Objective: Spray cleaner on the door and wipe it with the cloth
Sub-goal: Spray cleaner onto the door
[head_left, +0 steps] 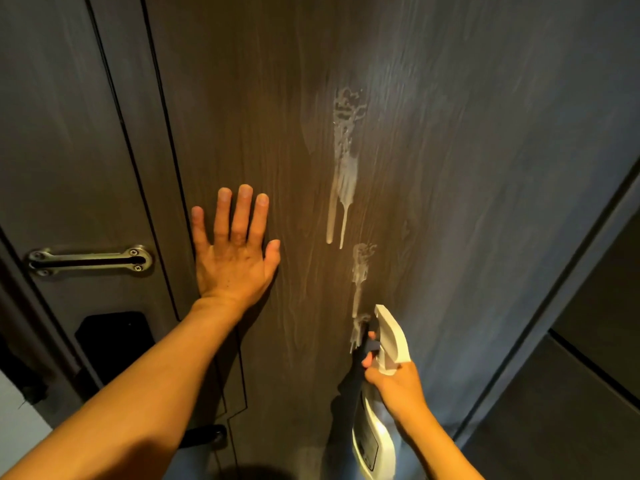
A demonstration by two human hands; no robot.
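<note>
**Spraying phase: foam on the door, nozzle close to the panel**

The left hand [235,251] lies flat against the dark wood-grain door [467,168], fingers straight and spread, bracing the panel just right of its edge seam. The right hand [393,379] is wrapped round the neck of a white trigger spray bottle [384,382], with fingertips on the trigger; the bottle's long axis runs roughly vertical, body hanging down toward the lower frame edge, nozzle pointing up and forward at the door. White cleaner foam [346,168] streaks the panel in a near-vertical line: a larger patch with two drips high up, smaller patches below, the lowest just beside the nozzle. The foam therefore lies directly above the right hand and to the right of the left hand, with the right hand nearer. No cloth is visible, so wiping appears not yet begun. A metal door guard latch [90,260] and a black lock body [114,344] sit at the left.
</note>
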